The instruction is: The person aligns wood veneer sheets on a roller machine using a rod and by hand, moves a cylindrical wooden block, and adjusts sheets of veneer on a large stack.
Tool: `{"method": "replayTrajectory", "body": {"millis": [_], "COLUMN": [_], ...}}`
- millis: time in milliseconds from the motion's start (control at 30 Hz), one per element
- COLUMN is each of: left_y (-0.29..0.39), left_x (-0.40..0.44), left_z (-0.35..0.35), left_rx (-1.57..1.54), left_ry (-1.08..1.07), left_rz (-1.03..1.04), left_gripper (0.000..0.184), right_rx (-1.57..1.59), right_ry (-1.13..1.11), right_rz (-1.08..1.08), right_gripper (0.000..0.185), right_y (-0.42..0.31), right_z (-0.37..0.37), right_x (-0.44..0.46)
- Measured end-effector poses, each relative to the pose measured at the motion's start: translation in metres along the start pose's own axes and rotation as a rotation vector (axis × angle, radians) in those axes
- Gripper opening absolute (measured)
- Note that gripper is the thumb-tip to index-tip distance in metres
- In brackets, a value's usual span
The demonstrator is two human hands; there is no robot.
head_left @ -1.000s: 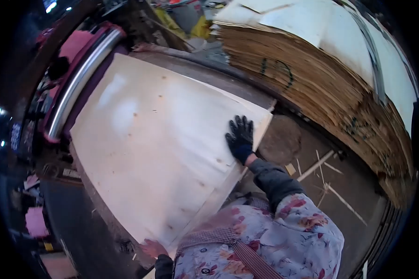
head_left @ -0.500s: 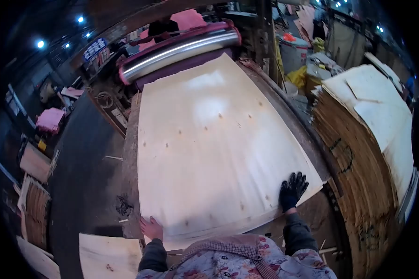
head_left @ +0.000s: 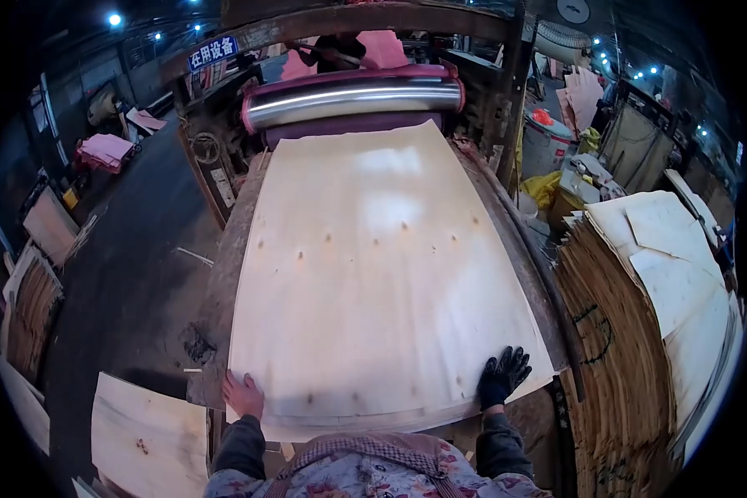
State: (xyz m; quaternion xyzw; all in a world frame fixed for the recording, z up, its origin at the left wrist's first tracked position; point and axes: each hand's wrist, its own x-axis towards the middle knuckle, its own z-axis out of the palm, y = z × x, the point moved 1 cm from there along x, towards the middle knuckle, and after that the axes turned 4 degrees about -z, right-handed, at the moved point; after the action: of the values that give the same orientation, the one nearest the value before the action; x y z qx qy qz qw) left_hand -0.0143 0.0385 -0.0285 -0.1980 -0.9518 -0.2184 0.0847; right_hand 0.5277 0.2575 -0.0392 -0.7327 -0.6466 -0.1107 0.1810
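Observation:
A large pale wood veneer sheet (head_left: 373, 290) lies on the machine's feed table, with brown knots scattered over it. More sheet edges show beneath its near edge. My bare left hand (head_left: 243, 396) rests on its near left corner, fingers apart and at the edge. My right hand (head_left: 502, 376), in a black glove, lies on the near right part with fingers spread. Neither hand grips anything. Beyond the far edge of the sheet sits a shiny metal roller (head_left: 357, 101) with pink ends, above a dark purple one (head_left: 307, 130).
A tall stack of veneer (head_left: 614, 332) stands close on the right. Other veneer sheets (head_left: 149, 432) lie low at the near left. A person (head_left: 340, 54) is behind the rollers, beside pink sheets (head_left: 386, 50). A dark floor aisle (head_left: 141, 266) runs along the left.
My view has turned and tilted up, showing more of the machine frame and the person behind. Both hands stay flat on the veneer near the same corners.

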Motion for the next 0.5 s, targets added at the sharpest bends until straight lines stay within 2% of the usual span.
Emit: {"method": "replayTrajectory", "body": {"millis": [233,500], "left_y": [-0.0011,0.0003], "left_x": [0.0003,0.0002], "left_z": [0.0009,-0.0010], "left_rx": [0.001,0.031], "left_ry": [0.033,0.060], "left_rz": [0.036,0.044], "left_gripper": [0.053,0.052], "right_rx": [-0.025,-0.021], "right_ry": [-0.065,-0.040], "right_rz": [0.036,0.038], "right_gripper": [0.059,0.058], "right_y": [0.0008,0.0049], "right_z": [0.0017,0.0095], "right_x": [0.0006,-0.0016]}}
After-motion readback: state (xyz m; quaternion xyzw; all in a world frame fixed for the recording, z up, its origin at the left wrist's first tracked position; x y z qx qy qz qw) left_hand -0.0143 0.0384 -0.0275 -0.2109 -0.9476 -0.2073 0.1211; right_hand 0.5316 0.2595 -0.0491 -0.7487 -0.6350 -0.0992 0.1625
